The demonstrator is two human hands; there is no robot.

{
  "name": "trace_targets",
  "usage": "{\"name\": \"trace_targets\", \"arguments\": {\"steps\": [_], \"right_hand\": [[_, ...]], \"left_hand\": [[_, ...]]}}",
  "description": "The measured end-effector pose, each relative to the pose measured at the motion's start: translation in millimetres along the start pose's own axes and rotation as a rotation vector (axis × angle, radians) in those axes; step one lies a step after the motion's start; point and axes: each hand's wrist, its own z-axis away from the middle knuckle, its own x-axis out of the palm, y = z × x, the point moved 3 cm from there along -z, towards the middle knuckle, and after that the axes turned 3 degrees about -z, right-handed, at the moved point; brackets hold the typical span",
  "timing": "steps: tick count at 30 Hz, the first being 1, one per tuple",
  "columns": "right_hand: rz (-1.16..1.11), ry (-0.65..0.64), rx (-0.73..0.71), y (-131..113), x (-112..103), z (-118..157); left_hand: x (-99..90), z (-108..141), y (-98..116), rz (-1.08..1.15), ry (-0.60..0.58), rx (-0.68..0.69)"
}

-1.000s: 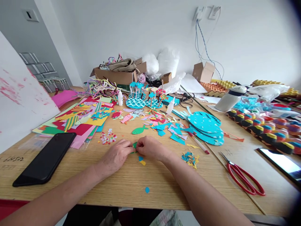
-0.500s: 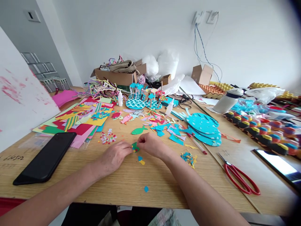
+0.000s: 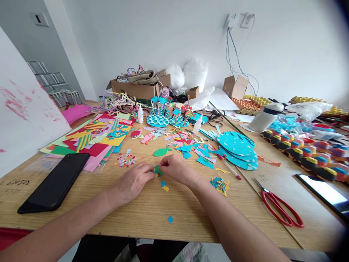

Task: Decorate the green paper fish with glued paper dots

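Note:
Between my hands a small green paper cutout (image 3: 157, 171) with red and yellow dots lies on the table, partly hidden by my fingers. My left hand (image 3: 136, 181) holds its left edge with the fingertips closed together. From the right, my right hand (image 3: 176, 168) is closed in a pinch over its other side; whatever sits in that pinch is hidden. Just beyond lies a plain green paper fish (image 3: 161, 151). Nearer to me are blue and yellow paper pieces (image 3: 164, 186) and a blue paper dot (image 3: 170, 219).
Red-handled scissors (image 3: 280, 207) and a thin stick lie at right, near blue paper discs (image 3: 236, 145). A black phone (image 3: 56, 182) and coloured paper sheets (image 3: 92, 160) are at left. Glue bottles (image 3: 197, 124), paper scraps (image 3: 200, 151) and a cardboard box (image 3: 133, 89) stand farther back.
The view has shifted very slightly. Both hands stay at the dotted green cutout, with almost no visible movement.

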Motion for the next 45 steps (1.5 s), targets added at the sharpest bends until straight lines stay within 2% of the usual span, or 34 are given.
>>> {"name": "trace_targets", "arguments": {"steps": [6,15,18,20,23,25,27,29,33,39,45], "right_hand": [[0.025,-0.017,-0.003,-2.6,10.4,-0.2],[-0.102,0.066,-0.011,12.4,-3.1,-4.6],[-0.129,0.1,-0.033,12.9,-4.3,-4.7],[-0.157,0.142,-0.035,13.3,-7.0,-4.5],[-0.228,0.171,-0.035,15.2,-11.1,-4.8],[-0.257,0.176,-0.05,16.1,-12.8,-5.2],[-0.264,0.185,-0.072,16.5,-13.4,-5.0],[-0.265,0.179,-0.097,16.4,-12.6,-4.4],[-0.262,0.167,-0.134,16.6,-10.1,-3.5],[-0.244,0.149,-0.15,16.7,-7.9,-4.2],[-0.246,0.149,-0.167,17.4,-5.8,-5.0]], "left_hand": [[-0.4,-0.1,-0.2,-0.002,-0.025,-0.022],[0.9,3.1,-0.8,0.042,-0.024,0.005],[-6.6,6.0,-6.0,0.118,0.004,-0.016],[-19.2,7.8,-16.6,0.17,0.041,-0.097],[-43.8,10.4,-40.1,0.183,0.064,-0.307],[-55.4,12.7,-54.8,0.123,-0.023,-0.445],[-60.1,15.4,-64.4,0.026,-0.142,-0.49],[-58.5,18.2,-69.9,-0.041,-0.22,-0.474],[-48.1,21.8,-75.5,-0.081,-0.273,-0.417],[-40.0,16.0,-73.7,-0.112,-0.323,-0.337],[-34.3,10.1,-67.1,-0.195,-0.32,-0.306]]}}
